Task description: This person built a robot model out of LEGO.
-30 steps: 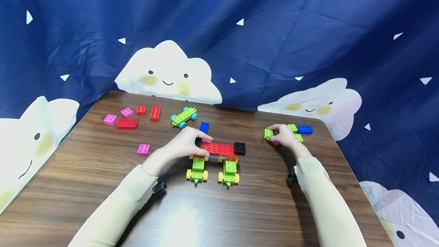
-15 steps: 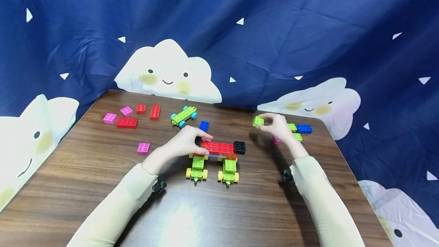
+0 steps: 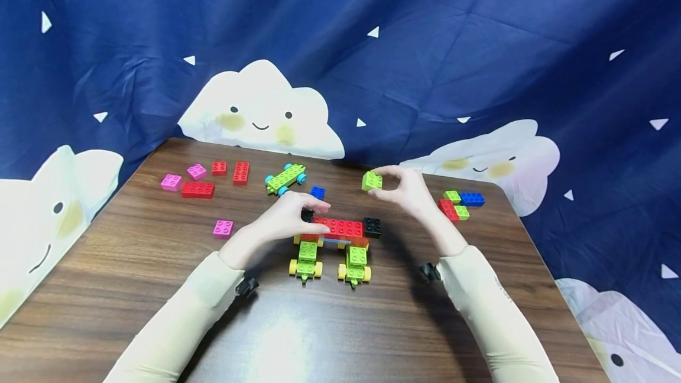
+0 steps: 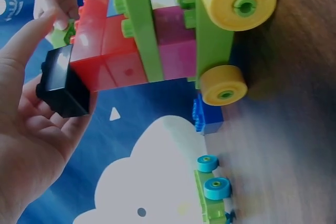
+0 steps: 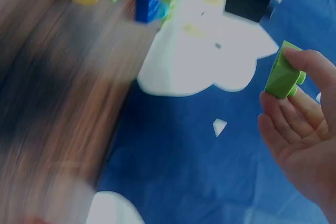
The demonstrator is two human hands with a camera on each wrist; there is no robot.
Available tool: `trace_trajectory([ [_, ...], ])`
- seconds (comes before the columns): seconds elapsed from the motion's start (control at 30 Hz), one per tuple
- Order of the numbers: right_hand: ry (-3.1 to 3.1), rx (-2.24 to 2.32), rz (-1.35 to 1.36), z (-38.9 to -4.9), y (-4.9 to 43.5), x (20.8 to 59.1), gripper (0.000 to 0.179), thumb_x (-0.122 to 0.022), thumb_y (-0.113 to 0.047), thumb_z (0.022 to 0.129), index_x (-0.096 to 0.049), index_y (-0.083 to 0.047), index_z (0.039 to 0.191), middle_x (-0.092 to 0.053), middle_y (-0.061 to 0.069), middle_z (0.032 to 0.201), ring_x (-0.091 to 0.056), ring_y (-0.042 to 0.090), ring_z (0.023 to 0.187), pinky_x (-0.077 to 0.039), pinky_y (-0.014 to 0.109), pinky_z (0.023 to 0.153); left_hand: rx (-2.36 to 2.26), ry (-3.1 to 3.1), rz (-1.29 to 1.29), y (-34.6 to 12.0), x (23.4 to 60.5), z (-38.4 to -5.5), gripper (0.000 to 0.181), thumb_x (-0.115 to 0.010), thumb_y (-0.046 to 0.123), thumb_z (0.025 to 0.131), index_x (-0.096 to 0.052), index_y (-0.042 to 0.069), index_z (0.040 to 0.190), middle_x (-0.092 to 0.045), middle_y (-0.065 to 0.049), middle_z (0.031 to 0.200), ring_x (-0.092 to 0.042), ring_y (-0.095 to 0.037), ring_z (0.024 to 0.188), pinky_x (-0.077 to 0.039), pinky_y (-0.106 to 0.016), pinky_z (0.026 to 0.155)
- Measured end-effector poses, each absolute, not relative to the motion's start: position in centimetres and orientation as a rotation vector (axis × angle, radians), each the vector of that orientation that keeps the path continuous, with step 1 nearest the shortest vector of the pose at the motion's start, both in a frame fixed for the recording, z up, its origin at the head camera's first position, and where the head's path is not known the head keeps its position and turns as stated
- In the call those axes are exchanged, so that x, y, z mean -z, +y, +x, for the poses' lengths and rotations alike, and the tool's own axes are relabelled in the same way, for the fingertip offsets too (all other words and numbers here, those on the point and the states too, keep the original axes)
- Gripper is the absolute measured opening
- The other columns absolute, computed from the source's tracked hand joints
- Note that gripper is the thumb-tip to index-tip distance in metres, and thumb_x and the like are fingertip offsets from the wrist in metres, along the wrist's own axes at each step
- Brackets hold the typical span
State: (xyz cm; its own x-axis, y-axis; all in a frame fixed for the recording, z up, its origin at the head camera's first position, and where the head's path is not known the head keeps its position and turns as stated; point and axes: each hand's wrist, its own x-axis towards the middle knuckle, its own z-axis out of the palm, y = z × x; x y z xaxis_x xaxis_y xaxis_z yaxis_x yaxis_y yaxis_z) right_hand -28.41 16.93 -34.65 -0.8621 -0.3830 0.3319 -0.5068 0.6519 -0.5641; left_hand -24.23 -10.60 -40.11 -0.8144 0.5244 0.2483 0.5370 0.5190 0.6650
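A toy brick vehicle [image 3: 343, 227] stands mid-table, topped by a row of red bricks with a black brick [image 3: 372, 227] at either end. Beneath are lime wheeled bases [image 3: 306, 268] with yellow wheels, and purple bricks show between lime layers in the left wrist view. My left hand [image 3: 289, 216] curls its thumb and fingers round the vehicle's left end, about the near black brick [image 4: 65, 82]. Raised behind and to the right of the vehicle, my right hand [image 3: 408, 192] pinches a lime brick [image 3: 371, 181] between thumb and fingers.
Lime, red and blue bricks [image 3: 472, 198] lie together at the right. Behind the vehicle are a small blue brick [image 3: 317, 192] and a lime wheeled base with blue wheels [image 3: 285, 179]. Several pink and red bricks [image 3: 198, 190] lie at the left; a patterned curtain hangs behind.
My right hand has lifted the lime brick from the right-hand group and carried it left, toward the vehicle. The left hand has stayed at the vehicle's left end.
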Motion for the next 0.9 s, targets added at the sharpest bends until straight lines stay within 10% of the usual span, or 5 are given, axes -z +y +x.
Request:
trace_trajectory([
  [0.9, -2.809, -0.991, 0.990, -24.0, 10.8, 36.9, 0.034, -0.083, -0.018, 0.077, -0.074, -0.008, 0.108, -0.075, 0.004, 0.101, -0.067, 0.017, 0.093, -0.055, 0.042, 0.086, 1.289, -2.666, -0.855, -11.0, 39.9, -23.6, 0.048, -0.079, 0.028, 0.082, -0.068, 0.004, 0.122, -0.070, -0.009, 0.119, -0.065, -0.023, 0.113, -0.051, -0.041, 0.099],
])
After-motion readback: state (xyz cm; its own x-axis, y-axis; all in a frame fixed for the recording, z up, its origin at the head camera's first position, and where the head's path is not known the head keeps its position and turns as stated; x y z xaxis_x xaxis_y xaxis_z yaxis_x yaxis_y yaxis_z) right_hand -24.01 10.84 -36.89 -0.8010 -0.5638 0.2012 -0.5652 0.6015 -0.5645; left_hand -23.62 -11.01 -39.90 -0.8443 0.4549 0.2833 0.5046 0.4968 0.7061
